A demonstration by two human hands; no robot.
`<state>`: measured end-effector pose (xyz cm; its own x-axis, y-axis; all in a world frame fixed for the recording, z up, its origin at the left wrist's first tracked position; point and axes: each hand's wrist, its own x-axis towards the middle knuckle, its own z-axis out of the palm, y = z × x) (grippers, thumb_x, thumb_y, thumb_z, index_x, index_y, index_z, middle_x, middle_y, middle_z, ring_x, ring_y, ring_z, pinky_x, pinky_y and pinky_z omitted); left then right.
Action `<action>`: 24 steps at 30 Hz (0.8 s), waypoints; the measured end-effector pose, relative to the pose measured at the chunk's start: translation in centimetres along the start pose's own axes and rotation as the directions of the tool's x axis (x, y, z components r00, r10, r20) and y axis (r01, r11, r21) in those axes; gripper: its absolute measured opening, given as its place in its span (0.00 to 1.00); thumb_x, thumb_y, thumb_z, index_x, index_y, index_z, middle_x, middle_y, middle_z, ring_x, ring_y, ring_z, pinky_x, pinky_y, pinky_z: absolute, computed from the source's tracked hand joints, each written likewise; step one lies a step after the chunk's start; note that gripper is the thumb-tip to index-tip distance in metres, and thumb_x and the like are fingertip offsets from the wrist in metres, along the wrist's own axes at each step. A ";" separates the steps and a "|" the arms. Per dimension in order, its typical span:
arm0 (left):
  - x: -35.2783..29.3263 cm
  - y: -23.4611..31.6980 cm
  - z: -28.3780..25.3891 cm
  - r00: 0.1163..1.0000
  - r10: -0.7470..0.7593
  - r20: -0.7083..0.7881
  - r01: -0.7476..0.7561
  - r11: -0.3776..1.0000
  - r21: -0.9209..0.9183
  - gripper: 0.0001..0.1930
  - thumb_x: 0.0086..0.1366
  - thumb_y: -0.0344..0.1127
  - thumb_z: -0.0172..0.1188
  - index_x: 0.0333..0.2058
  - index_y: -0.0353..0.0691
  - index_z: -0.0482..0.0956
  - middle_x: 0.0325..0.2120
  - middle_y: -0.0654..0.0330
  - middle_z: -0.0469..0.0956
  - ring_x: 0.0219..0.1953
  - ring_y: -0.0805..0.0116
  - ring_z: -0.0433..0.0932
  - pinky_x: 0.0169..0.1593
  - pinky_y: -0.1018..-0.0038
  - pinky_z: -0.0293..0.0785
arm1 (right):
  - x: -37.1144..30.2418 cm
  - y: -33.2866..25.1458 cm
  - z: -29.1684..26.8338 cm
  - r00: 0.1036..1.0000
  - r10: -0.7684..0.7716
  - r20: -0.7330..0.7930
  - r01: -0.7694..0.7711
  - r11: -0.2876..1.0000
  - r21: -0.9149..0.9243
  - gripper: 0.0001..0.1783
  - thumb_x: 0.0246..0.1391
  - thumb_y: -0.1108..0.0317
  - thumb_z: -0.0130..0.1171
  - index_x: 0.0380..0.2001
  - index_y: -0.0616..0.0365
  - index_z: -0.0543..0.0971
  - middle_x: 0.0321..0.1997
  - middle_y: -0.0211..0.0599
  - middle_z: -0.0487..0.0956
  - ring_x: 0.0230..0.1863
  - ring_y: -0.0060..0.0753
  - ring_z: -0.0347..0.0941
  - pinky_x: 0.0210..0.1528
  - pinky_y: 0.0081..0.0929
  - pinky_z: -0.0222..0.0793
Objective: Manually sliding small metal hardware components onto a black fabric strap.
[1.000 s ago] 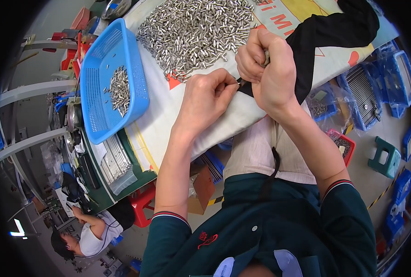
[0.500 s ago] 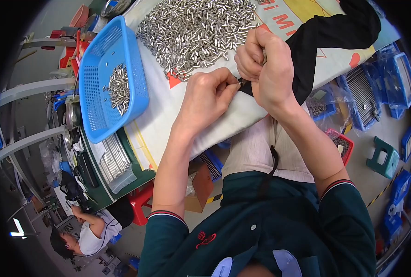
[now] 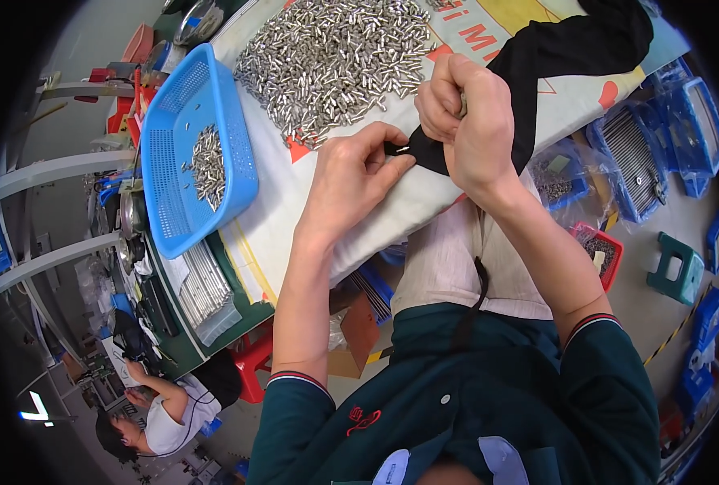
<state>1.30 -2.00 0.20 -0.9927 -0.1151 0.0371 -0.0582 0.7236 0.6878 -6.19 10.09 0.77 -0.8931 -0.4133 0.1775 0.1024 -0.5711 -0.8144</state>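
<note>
My left hand [image 3: 347, 178] is over the near edge of the table, its thumb and forefinger curled round the end of a long black cloth [image 3: 523, 105]. A small silvery metal pin [image 3: 404, 149] shows against the black between these fingertips. Close by on the right, my right hand [image 3: 471, 121] is closed in a fist above the cloth. A bit of something greyish shows inside its curled fingers, too little to name. From under the fist the cloth runs up to the far right. Beyond my hands lies a large heap of small metal pins [image 3: 335, 61].
A blue plastic basket [image 3: 250, 162] with some pins in it stands left on the printed tablecloth [image 3: 311, 210]. Metal rods [image 3: 206, 283] lie beside it. Blue crates [image 3: 634, 166], a red bin [image 3: 614, 259] and a green stool [image 3: 676, 271] are at right. Another person [image 3: 173, 412] sits lower left.
My left hand has drawn slightly left and down, and its fingertips have parted from the right fist, baring the small pin and more cloth. The right fist is nearly where it was.
</note>
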 end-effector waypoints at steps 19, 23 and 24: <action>0.7 -2.7 -1.4 0.981 -0.119 0.150 0.143 -0.067 -0.987 0.10 0.60 0.32 0.50 0.39 0.35 0.70 0.24 0.65 0.67 0.17 0.84 0.53 0.19 0.88 0.50 | 0.1 0.2 -0.5 0.999 0.029 0.014 -0.029 0.999 0.021 0.19 0.56 0.62 0.32 0.12 0.53 0.53 0.07 0.22 0.50 0.10 0.15 0.40 0.13 0.17 0.37; 0.8 -2.9 -1.7 0.977 -0.145 0.156 0.140 -0.117 -0.983 0.10 0.61 0.32 0.49 0.39 0.33 0.70 0.24 0.65 0.67 0.18 0.84 0.54 0.19 0.88 0.51 | 0.4 0.2 -0.3 0.999 0.024 0.023 -0.025 0.999 0.040 0.19 0.56 0.61 0.32 0.12 0.52 0.53 0.07 0.22 0.49 0.10 0.15 0.40 0.13 0.17 0.37; 0.8 -2.8 -1.9 0.973 -0.159 0.168 0.148 -0.130 -0.980 0.10 0.61 0.32 0.49 0.39 0.32 0.70 0.24 0.65 0.68 0.18 0.84 0.54 0.19 0.88 0.51 | 0.5 0.3 -0.3 1.000 0.023 0.021 -0.025 0.995 0.096 0.18 0.54 0.65 0.34 0.11 0.55 0.54 0.09 0.22 0.50 0.11 0.14 0.43 0.12 0.17 0.37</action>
<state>0.83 -5.42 -0.33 -0.9744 -0.1125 -0.1948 -0.0354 -0.7784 0.6268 -6.73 9.93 0.42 -0.8810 -0.4414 0.1704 0.1665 -0.6263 -0.7616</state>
